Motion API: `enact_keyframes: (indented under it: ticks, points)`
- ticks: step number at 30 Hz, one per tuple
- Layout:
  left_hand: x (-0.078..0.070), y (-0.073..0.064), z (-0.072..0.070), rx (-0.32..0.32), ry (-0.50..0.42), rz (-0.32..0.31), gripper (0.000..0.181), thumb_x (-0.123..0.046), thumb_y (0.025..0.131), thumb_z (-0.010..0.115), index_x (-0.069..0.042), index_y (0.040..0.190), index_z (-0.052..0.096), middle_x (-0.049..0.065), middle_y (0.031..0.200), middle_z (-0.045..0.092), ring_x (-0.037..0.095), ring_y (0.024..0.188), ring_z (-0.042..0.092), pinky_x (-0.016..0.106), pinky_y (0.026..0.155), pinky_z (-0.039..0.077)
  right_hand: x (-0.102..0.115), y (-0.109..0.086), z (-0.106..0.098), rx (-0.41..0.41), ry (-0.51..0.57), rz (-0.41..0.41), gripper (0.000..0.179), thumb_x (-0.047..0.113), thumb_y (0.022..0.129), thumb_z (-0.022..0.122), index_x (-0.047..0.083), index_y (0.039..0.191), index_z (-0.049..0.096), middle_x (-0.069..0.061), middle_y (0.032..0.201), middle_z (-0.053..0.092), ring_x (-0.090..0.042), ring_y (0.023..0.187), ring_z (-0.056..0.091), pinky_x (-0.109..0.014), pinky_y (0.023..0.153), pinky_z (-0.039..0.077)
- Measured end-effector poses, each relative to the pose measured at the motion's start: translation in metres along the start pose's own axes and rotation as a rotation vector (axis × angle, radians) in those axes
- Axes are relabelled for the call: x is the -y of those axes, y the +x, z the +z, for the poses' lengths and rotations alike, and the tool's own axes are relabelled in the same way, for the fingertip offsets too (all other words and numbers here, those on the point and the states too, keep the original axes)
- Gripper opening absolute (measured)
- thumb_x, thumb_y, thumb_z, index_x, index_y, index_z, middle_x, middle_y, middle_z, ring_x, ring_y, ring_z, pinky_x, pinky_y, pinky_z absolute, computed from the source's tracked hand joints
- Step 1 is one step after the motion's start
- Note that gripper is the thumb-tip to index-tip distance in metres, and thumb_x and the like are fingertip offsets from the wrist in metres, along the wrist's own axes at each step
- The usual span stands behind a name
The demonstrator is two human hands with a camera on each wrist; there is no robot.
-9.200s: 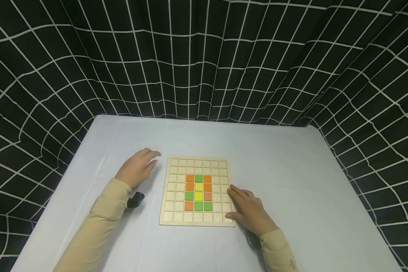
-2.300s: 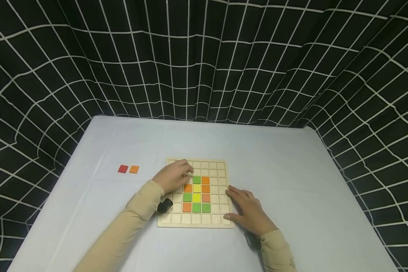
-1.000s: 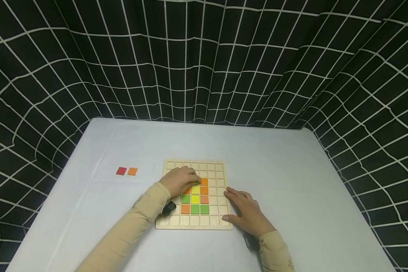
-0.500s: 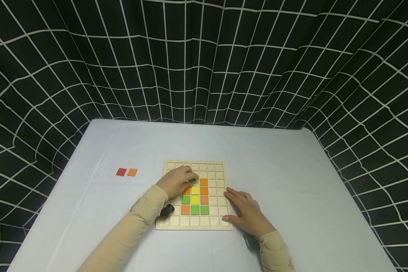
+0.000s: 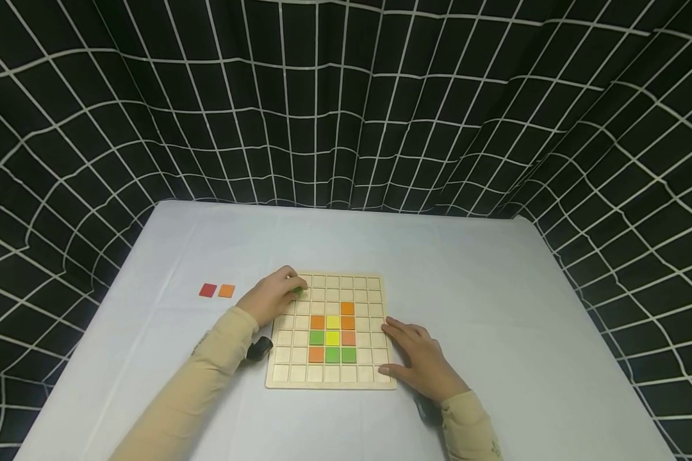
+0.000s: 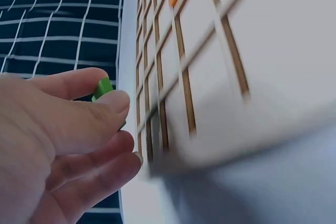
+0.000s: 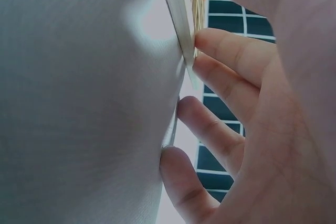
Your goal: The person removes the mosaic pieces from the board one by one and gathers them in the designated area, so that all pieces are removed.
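Wears long, plain beige cloth (image 5: 152, 416), softly creased and wrinkled all along the left sleeve (image 5: 196, 374) and dotted with a few darker marks (image 5: 494, 448), too small to make out, on the right sleeve (image 5: 468, 422). Fits snugly at the left cuff (image 5: 245, 319) and the right cuff (image 5: 456, 399), stopping short of the bare left hand (image 5: 271, 297) and the bare right hand (image 5: 422, 363). Carries a small, rounded black device (image 5: 260, 349) beneath the left cuff and a partly hidden dark grey device (image 5: 427, 410) beneath the right cuff.
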State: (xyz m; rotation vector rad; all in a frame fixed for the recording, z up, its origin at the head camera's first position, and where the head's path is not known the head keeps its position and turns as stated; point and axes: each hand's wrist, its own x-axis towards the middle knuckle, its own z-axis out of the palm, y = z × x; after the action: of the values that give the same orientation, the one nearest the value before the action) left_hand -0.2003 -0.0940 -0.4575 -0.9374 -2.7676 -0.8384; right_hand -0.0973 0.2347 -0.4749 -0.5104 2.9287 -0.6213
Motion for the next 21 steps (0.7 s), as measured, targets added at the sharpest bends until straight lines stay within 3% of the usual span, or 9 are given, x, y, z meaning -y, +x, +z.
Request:
enact_keyframes:
  ticks: [12,21]
  points:
    - [0.032,-0.025,-0.025,0.035,0.084,-0.140,0.035,-0.003,0.085,0.070,-0.009,0.118,0.063,0.005,0.107,0.060,0.021,0.094,0.062,0.040,0.086,0.052,-0.003,0.000,0.001,-0.010,-0.011,-0.016,0.080,0.052,0.076,0.073,0.020,0.143,0.044,0.004,0.151,0.037,-0.028,0.130,0.040,-0.055,0.094,0.041]
    - [0.046,-0.036,-0.035,0.073,0.153,-0.187,0.036,-0.004,0.083,0.072,-0.006,0.118,0.064,0.007,0.108,0.063,0.023,0.097,0.062,0.042,0.086,0.051,-0.003,0.000,0.001,-0.016,0.000,-0.021,0.079,0.050,0.076,0.074,0.020,0.143,0.045,0.004,0.151,0.038,-0.028,0.129,0.040,-0.054,0.092,0.041]
